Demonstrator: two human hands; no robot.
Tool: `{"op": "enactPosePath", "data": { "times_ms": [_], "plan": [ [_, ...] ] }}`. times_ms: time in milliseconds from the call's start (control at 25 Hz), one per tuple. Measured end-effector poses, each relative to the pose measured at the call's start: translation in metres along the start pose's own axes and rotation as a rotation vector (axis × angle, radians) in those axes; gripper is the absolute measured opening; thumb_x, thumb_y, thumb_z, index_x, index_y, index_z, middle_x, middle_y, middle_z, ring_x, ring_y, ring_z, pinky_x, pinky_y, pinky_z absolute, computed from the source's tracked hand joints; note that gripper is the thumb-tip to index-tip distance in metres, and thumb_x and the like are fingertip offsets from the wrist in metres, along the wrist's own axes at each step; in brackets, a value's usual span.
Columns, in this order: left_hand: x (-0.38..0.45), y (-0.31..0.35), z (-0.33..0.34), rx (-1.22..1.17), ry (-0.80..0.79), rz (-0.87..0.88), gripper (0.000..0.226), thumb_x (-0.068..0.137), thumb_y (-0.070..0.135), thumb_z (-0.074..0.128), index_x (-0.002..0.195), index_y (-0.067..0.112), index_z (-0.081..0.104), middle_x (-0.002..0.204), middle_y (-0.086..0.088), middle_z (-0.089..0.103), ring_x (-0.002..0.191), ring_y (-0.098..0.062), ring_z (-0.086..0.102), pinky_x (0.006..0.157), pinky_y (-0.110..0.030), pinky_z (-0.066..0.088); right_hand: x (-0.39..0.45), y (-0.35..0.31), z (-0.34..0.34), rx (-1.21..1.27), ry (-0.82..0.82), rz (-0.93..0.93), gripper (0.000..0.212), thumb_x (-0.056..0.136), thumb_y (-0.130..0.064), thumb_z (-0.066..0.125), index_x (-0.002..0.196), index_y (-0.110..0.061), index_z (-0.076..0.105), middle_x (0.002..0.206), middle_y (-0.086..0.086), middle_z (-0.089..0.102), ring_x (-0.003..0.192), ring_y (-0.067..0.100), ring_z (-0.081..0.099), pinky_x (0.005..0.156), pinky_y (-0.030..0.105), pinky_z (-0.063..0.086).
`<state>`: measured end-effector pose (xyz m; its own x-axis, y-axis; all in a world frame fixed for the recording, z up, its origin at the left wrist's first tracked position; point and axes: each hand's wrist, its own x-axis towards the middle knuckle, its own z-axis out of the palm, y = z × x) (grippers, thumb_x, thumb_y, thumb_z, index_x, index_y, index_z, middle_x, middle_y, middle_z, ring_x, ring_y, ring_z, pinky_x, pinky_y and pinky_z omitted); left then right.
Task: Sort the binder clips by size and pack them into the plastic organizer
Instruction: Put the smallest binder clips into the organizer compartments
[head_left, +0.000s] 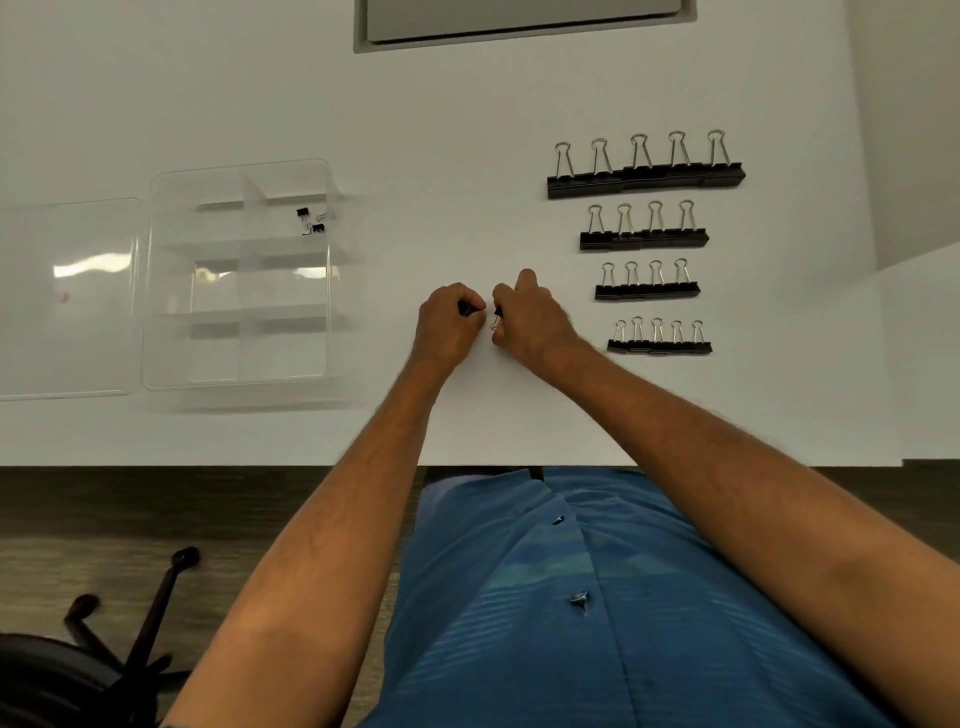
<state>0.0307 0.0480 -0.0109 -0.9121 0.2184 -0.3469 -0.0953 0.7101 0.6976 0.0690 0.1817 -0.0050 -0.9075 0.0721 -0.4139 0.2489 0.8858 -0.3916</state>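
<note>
- Head view: a clear plastic organizer (240, 275) sits on the left of the white table (415, 156), split by see-through walls into two columns of boxy compartments.
- Only its far right compartment holds anything: two tiny black binder clips (310, 221) with thin wire handles, lying loose and close together.
- Just left of the organizer lies its flat clear lid (67, 296), glossy, with a bright glare on it.
- On the right of the table stand four rows of black clips with silver wire loops, packed side by side.
- The largest clips (645, 174), five of them, form the far row; then four medium clips (644, 236); then four smaller clips (647, 288); nearest, five small clips (660, 343).
- In the middle of the table the two hands are close together, almost touching.
- The left hand (447, 325) has its fingers curled tight, pinching a tiny dark clip (466, 310) mostly hidden by the fingers.
- The right hand (530, 317) is curled too, pinching another tiny clip (496, 318) whose wire loop pokes out below the fingertips.
- At the far edge a grey rectangular panel (524, 21) is set into the table.
- Near left, on the dark wood floor, a black chair base (104, 654) shows.
</note>
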Motion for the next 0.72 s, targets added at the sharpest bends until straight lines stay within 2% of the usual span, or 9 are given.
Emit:
{"op": "enactPosePath", "data": {
  "times_ms": [200, 400, 480, 600, 680, 720],
  "plan": [
    [-0.005, -0.003, -0.006, -0.122, -0.043, -0.062, 0.014, 0.089, 0.004, 0.063, 0.1, 0.01, 0.069, 0.099, 0.001, 0.068, 0.091, -0.015, 0.064, 0.084, -0.026, 0.053, 0.001, -0.012, 0.008, -0.158, 0.053, 0.081, 0.031, 0.093, -0.01, 0.058, 0.123, -0.008, 0.052, 0.135, 0.015, 0.039, 0.111, 0.03, 0.047, 0.066, 0.033, 0.037],
    [-0.007, -0.014, -0.021, -0.152, -0.144, -0.077, 0.012, 0.091, 0.005, 0.062, 0.1, 0.01, 0.068, 0.098, 0.001, 0.067, 0.083, -0.011, 0.06, 0.075, -0.021, 0.049, -0.002, -0.011, 0.007, -0.137, 0.168, 0.094, 0.02, 0.092, -0.007, 0.054, 0.112, -0.006, 0.055, 0.121, 0.015, 0.048, 0.104, 0.03, 0.048, 0.063, 0.035, 0.035],
    [-0.006, -0.018, -0.026, -0.166, -0.17, -0.087, 0.012, 0.09, 0.006, 0.062, 0.1, 0.01, 0.068, 0.096, 0.002, 0.066, 0.081, -0.011, 0.06, 0.072, -0.021, 0.048, -0.002, -0.007, 0.003, -0.002, 0.205, 0.102, 0.01, 0.09, -0.005, 0.053, 0.099, -0.009, 0.055, 0.108, 0.011, 0.05, 0.091, 0.025, 0.048, 0.063, 0.032, 0.034],
    [-0.004, -0.022, -0.032, -0.165, -0.188, -0.076, 0.013, 0.089, 0.005, 0.062, 0.1, 0.008, 0.068, 0.095, 0.001, 0.066, 0.08, -0.012, 0.06, 0.071, -0.021, 0.048, -0.001, -0.004, -0.002, 0.374, 0.213, 0.177, 0.014, 0.083, -0.001, 0.052, 0.086, -0.015, 0.055, 0.097, 0.007, 0.058, 0.082, 0.019, 0.053, 0.061, 0.02, 0.04],
    [-0.004, -0.023, -0.035, -0.185, -0.209, -0.078, 0.013, 0.087, 0.005, 0.061, 0.096, 0.011, 0.067, 0.091, 0.003, 0.065, 0.079, -0.012, 0.06, 0.068, -0.021, 0.048, -0.004, -0.006, -0.005, 0.746, 0.235, 0.321, 0.014, 0.084, -0.002, 0.054, 0.088, -0.014, 0.06, 0.093, 0.005, 0.063, 0.079, 0.017, 0.06, 0.068, 0.026, 0.053],
    [-0.003, -0.024, -0.037, -0.21, -0.226, -0.091, 0.012, 0.086, 0.005, 0.062, 0.093, 0.013, 0.066, 0.089, 0.004, 0.064, 0.077, -0.013, 0.06, 0.066, -0.023, 0.05, -0.006, -0.004, -0.006, 0.885, 0.258, 0.395, 0.014, 0.086, -0.003, 0.053, 0.089, -0.014, 0.061, 0.091, 0.003, 0.063, 0.076, 0.015, 0.061, 0.07, 0.029, 0.055]
  ]
}}
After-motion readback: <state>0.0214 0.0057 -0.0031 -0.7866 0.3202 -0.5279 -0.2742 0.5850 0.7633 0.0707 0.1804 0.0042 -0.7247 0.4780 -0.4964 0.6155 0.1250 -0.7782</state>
